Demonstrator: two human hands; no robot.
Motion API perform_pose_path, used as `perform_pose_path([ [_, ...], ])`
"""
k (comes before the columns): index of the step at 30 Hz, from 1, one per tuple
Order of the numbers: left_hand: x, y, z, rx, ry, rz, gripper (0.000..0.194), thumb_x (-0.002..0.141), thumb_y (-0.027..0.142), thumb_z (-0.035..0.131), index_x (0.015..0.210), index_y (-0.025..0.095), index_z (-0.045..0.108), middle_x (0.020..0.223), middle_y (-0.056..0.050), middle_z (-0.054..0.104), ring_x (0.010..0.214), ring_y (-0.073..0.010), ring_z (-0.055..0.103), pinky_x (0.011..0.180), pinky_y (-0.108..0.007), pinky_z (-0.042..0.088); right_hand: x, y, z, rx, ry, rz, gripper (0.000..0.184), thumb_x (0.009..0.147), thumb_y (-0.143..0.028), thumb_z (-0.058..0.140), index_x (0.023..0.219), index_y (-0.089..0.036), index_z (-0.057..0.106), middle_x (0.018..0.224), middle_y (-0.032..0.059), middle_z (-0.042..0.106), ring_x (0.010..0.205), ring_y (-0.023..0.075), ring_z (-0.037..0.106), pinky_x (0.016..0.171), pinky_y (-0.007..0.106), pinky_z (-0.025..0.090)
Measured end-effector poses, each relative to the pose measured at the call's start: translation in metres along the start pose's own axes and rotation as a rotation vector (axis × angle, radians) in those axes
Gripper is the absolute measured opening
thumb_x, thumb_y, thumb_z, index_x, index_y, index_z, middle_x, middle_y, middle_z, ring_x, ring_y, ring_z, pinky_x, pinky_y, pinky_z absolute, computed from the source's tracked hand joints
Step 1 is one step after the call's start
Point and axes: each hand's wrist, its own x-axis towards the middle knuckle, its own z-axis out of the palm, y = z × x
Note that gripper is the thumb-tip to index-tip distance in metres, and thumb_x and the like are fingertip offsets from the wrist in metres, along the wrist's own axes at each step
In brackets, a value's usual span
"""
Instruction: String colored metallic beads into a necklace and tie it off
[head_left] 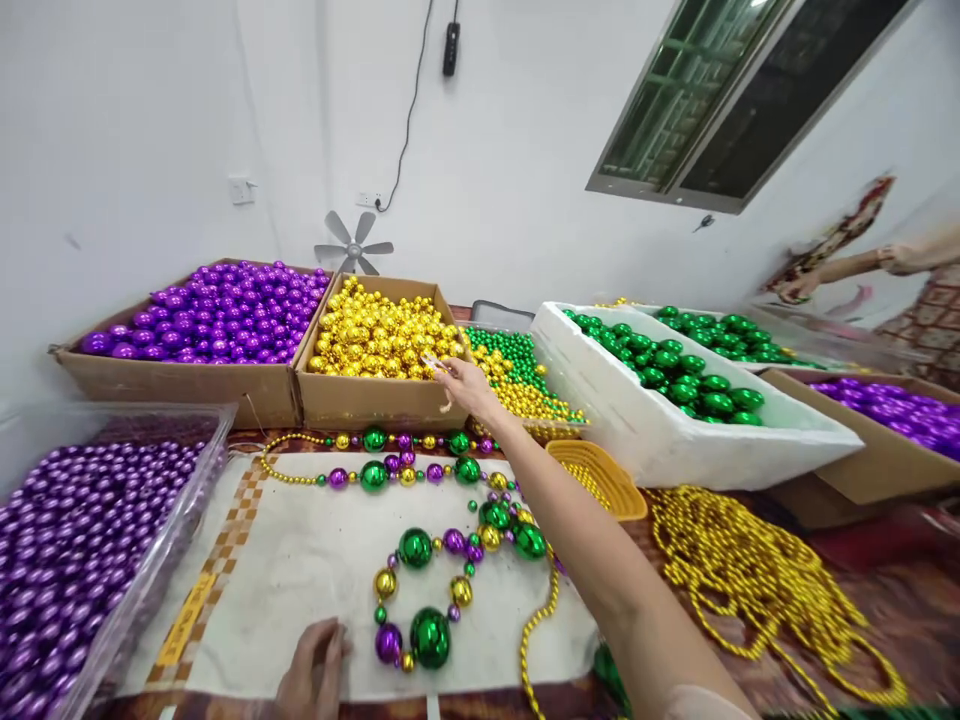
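My right hand [466, 383] reaches far forward to the cardboard box of gold balls [379, 335]. Its fingers are pinched at the box's right edge on something small that I cannot make out. My left hand [315, 672] rests near the front of the white cloth [292, 570], fingers curled together beside the bead strand. A strand of green, purple and gold balls [431, 560] curls over the cloth, its large green ball [430, 637] close to my left hand.
A box of purple balls [214, 315] stands at the back left, a clear tub of purple balls [67, 550] at the left. White foam boxes of green balls [675, 375], a yellow basket [596, 478] and gold bead strings [757, 580] lie right. Another person's arm [862, 265] shows far right.
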Motion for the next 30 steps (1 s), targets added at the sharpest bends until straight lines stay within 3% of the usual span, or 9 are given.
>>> perform_pose_path([
  [4, 0.006, -0.007, -0.01, 0.057, -0.136, 0.128, 0.041, 0.083, 0.064, 0.06, 0.092, 0.024, 0.067, 0.082, -0.004, 0.076, 0.072, -0.027, 0.076, 0.072, -0.039, 0.063, -0.1, 0.008, 0.003, 0.082, -0.054, -0.016, 0.028, 0.093, -0.029, 0.058, 0.117, -0.016, 0.066, 0.096, 0.0062, 0.072, 0.084, 0.0186, 0.064, 0.074, 0.026, 0.045],
  [8, 0.013, -0.026, -0.014, 0.107, -0.177, 0.249, 0.045, 0.083, 0.063, 0.059, 0.096, 0.02, 0.065, 0.077, -0.006, 0.076, 0.07, -0.0247, 0.076, 0.067, -0.036, 0.062, -0.199, 0.044, -0.006, 0.271, -0.117, 0.057, 0.027, 0.091, -0.034, 0.061, 0.11, -0.017, 0.068, 0.091, 0.0061, 0.071, 0.077, 0.0187, 0.062, 0.068, 0.026, 0.046],
  [11, 0.017, -0.035, -0.017, 0.145, -0.172, 0.303, 0.044, 0.083, 0.059, 0.061, 0.101, 0.019, 0.063, 0.078, -0.005, 0.075, 0.073, -0.0244, 0.076, 0.072, -0.036, 0.062, -0.262, 0.083, -0.024, 0.381, -0.152, 0.203, 0.028, 0.085, -0.04, 0.066, 0.102, -0.018, 0.072, 0.089, 0.0041, 0.07, 0.077, 0.0188, 0.063, 0.067, 0.027, 0.048],
  [16, 0.021, -0.038, -0.017, 0.164, -0.146, 0.298, 0.04, 0.084, 0.05, 0.065, 0.106, 0.016, 0.061, 0.079, -0.005, 0.072, 0.076, -0.0235, 0.075, 0.078, -0.038, 0.061, -0.344, 0.152, -0.07, 0.295, -0.06, 0.555, 0.034, 0.084, -0.046, 0.064, 0.099, -0.017, 0.073, 0.082, 0.0034, 0.072, 0.068, 0.0184, 0.064, 0.061, 0.027, 0.05],
  [18, 0.021, -0.036, -0.017, 0.151, -0.135, 0.289, 0.04, 0.083, 0.047, 0.066, 0.107, 0.016, 0.059, 0.079, -0.004, 0.071, 0.073, -0.0217, 0.074, 0.076, -0.037, 0.061, -0.362, 0.178, -0.086, 0.214, -0.009, 0.675, 0.035, 0.087, -0.046, 0.059, 0.097, -0.016, 0.072, 0.072, 0.0031, 0.07, 0.063, 0.0183, 0.063, 0.059, 0.027, 0.048],
  [21, 0.02, -0.03, -0.017, 0.162, -0.105, 0.308, 0.04, 0.082, 0.046, 0.067, 0.107, 0.015, 0.058, 0.077, -0.002, 0.069, 0.07, -0.0201, 0.073, 0.073, -0.035, 0.061, -0.365, 0.214, -0.096, 0.093, 0.041, 0.785, 0.033, 0.089, -0.044, 0.056, 0.095, -0.016, 0.072, 0.065, 0.0032, 0.069, 0.064, 0.0187, 0.063, 0.061, 0.026, 0.046],
  [25, 0.016, -0.017, -0.019, 0.22, -0.072, 0.337, 0.04, 0.082, 0.046, 0.067, 0.107, 0.015, 0.058, 0.076, -0.001, 0.068, 0.066, -0.0192, 0.072, 0.068, -0.034, 0.061, -0.344, 0.247, -0.085, -0.005, 0.029, 0.844, 0.031, 0.091, -0.043, 0.056, 0.096, -0.019, 0.074, 0.069, 0.0038, 0.073, 0.074, 0.0186, 0.067, 0.066, 0.024, 0.045],
  [30, -0.007, -0.001, -0.03, 0.266, -0.098, 0.319, 0.038, 0.084, 0.048, 0.066, 0.1, 0.015, 0.059, 0.076, -0.003, 0.068, 0.064, -0.0193, 0.07, 0.064, -0.034, 0.062, -0.336, 0.265, -0.068, -0.1, -0.025, 0.805, 0.03, 0.095, -0.042, 0.056, 0.108, -0.023, 0.074, 0.083, 0.0033, 0.076, 0.083, 0.0194, 0.068, 0.07, 0.025, 0.045],
])
